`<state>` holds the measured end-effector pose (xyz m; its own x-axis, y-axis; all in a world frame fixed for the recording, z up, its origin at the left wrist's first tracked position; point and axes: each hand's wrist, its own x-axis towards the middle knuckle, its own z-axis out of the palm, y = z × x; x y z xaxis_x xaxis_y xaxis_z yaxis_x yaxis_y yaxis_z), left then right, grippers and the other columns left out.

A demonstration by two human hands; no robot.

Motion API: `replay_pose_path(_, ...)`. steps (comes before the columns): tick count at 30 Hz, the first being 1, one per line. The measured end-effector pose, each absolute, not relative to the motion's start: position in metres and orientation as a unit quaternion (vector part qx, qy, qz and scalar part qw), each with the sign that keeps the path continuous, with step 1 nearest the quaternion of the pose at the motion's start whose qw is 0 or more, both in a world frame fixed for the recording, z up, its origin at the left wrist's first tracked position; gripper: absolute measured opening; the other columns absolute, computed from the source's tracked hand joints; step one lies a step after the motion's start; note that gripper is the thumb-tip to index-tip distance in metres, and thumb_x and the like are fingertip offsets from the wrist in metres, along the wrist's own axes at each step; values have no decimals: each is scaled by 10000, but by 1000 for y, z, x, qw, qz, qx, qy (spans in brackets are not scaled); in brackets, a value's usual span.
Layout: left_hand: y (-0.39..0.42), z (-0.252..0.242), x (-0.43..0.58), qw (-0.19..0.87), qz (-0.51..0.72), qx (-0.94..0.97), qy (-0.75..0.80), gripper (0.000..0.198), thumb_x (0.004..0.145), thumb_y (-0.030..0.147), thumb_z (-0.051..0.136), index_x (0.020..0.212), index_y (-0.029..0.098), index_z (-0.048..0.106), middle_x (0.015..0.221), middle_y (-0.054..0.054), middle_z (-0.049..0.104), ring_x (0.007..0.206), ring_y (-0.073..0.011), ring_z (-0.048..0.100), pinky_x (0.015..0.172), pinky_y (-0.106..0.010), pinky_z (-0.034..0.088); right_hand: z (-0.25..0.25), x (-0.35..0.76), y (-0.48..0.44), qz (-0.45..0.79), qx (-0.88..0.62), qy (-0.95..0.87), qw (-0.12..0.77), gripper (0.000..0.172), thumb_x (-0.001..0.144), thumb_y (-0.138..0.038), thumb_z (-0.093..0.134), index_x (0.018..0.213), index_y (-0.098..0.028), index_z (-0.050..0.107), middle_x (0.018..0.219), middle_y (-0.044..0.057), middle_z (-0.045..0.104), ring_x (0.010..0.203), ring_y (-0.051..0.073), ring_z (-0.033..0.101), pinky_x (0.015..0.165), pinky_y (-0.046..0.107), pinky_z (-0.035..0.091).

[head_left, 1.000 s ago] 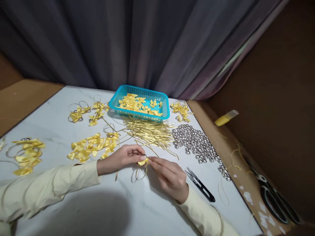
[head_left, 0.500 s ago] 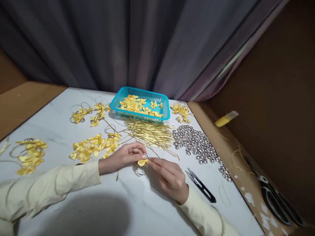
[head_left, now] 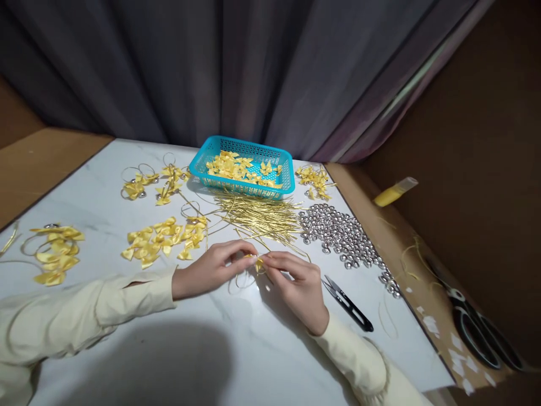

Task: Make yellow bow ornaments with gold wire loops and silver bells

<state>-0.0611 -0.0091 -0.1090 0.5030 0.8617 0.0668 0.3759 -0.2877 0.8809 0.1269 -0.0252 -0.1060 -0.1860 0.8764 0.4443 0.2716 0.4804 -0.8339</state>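
Note:
At the centre of the white table, my left hand (head_left: 222,263) and my right hand (head_left: 299,286) meet, fingertips pinched on a small yellow ribbon bow (head_left: 259,266). Most of the bow is hidden by the fingers. A thin loop of wire (head_left: 243,280) hangs below it on the left. Just beyond my hands lies a heap of gold wire ties (head_left: 262,217). Loose yellow bows (head_left: 154,239) are spread left of them, and a pile of small silver bells (head_left: 338,232) is on the right.
A blue basket (head_left: 245,189) of yellow bows stands at the back. Black thread snips (head_left: 349,304) lie right of my right hand. Large scissors (head_left: 477,332), paper scraps and a yellow glue tube (head_left: 395,192) are along the right side. Looped bow clusters (head_left: 57,254) lie at left.
The bow has turned between my fingers and shows less of its face. Both hands have shifted slightly right. The whole view has tilted a little, moving the table upward.

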Motion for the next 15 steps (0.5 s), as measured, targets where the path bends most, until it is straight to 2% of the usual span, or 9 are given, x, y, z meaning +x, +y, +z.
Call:
replay_pose_path(6,-8,-109,-61,405,279,753,437,228,900,330,456,938,170,614,886,-22,663,800,-147,580,715,-229,425,-107,125,-24,366,-439,-661,486,122,738,-122,646,742,-200,740,754,55,722,660,160,669,609,261,562)
replay_pose_path(10,-7,-110,-62,393,278,754,448,241,897,324,456,885,157,630,833,-20,666,735,-134,572,667,-216,417,-108,125,-22,414,-451,-633,473,80,741,-163,652,758,-184,728,764,52,718,647,154,667,580,243,558)
replay_pose_path(15,-4,-113,-62,430,304,713,463,257,879,351,479,812,152,627,755,-8,632,697,-126,544,630,-210,412,-105,129,-19,435,-482,-597,470,84,763,-224,644,753,-179,715,787,54,715,703,160,664,639,254,551)
